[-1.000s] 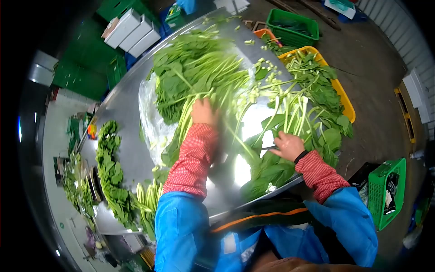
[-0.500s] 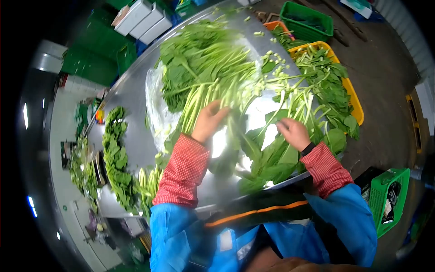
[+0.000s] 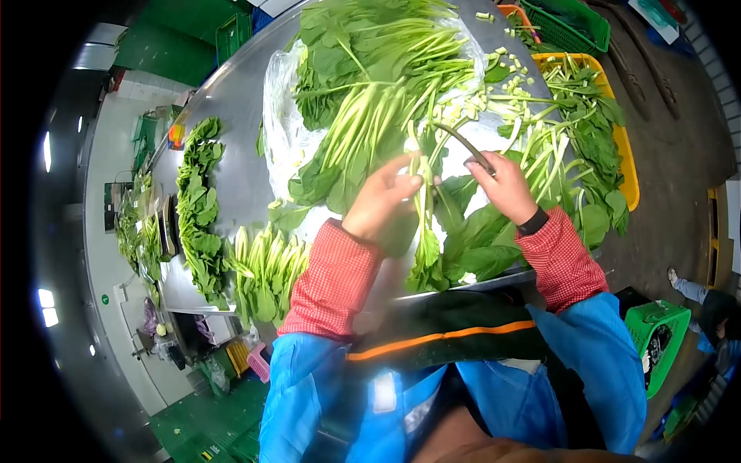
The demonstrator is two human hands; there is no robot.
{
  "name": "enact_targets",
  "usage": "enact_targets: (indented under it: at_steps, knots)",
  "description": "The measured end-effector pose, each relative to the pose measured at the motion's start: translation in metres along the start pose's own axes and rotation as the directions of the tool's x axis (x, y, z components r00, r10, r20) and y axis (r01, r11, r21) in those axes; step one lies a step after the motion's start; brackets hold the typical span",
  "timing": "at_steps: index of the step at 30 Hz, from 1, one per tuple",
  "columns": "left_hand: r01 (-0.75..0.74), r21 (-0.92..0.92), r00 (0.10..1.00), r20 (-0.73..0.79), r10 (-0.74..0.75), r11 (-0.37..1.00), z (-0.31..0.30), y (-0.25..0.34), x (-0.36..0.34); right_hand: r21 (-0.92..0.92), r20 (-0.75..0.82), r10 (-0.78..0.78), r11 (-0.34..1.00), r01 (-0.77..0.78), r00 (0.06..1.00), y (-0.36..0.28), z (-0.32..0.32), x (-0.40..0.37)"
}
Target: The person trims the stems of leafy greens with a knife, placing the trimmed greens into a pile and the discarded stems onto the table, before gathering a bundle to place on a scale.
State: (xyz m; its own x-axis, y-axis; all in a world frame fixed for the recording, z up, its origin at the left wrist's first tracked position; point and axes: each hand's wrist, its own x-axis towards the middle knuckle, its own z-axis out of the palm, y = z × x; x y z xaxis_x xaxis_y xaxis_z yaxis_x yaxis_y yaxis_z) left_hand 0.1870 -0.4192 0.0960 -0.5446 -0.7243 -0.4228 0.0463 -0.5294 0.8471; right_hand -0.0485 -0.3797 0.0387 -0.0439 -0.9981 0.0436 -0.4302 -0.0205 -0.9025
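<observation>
My left hand [image 3: 384, 197] is closed on a leafy green stalk [image 3: 424, 197] over the metal table's near part. In my right hand [image 3: 503, 185] is a dark, curved knife [image 3: 467, 144], its tip toward the upper left near the stalk. Beyond my left hand lies a big pile of long-stemmed greens [image 3: 370, 116] on clear plastic [image 3: 279, 116]. Loose leaves [image 3: 486, 243] lie beneath and beside my right hand, with cut stem pieces [image 3: 513, 89] scattered farther up.
A yellow crate [image 3: 627, 166] of greens stands against the table's right edge. Bunches of greens [image 3: 202, 208] [image 3: 266, 274] lie on the table's left. Green crates [image 3: 668, 332] stand at lower right and top right. A person [image 3: 714, 309] shows partly at far right.
The view has shifted, so the table's contents sit higher. The stalk at my left hand now stands clear between my hands, and the knife shows in my right hand.
</observation>
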Motion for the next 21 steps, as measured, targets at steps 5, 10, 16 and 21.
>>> enact_targets:
  at_steps: [5, 10, 16, 21]
  knots:
    - [-0.023, 0.076, 0.999, -0.033, 0.026, 0.997, -0.006, -0.014, 0.006, 0.481, 0.231, 0.038, 0.864, -0.148, 0.972, -0.031, 0.019, 0.006]
    - [-0.243, 0.711, 0.847, -0.176, 0.501, 0.660, -0.018, -0.025, 0.006, 0.440, 0.212, 0.085, 0.881, -0.173, 0.974, -0.033, 0.023, 0.009]
    - [-0.126, 0.614, 0.950, -0.150, 0.272, 0.779, -0.007, -0.019, -0.007, -0.006, 0.229, -0.051, 0.999, 0.054, 0.972, -0.062, 0.025, 0.013]
    - [-0.292, 0.893, 0.849, 0.077, 0.522, 0.343, -0.014, -0.008, -0.024, 0.255, 0.512, 0.009, 0.953, -0.162, 0.859, -0.057, 0.027, 0.019]
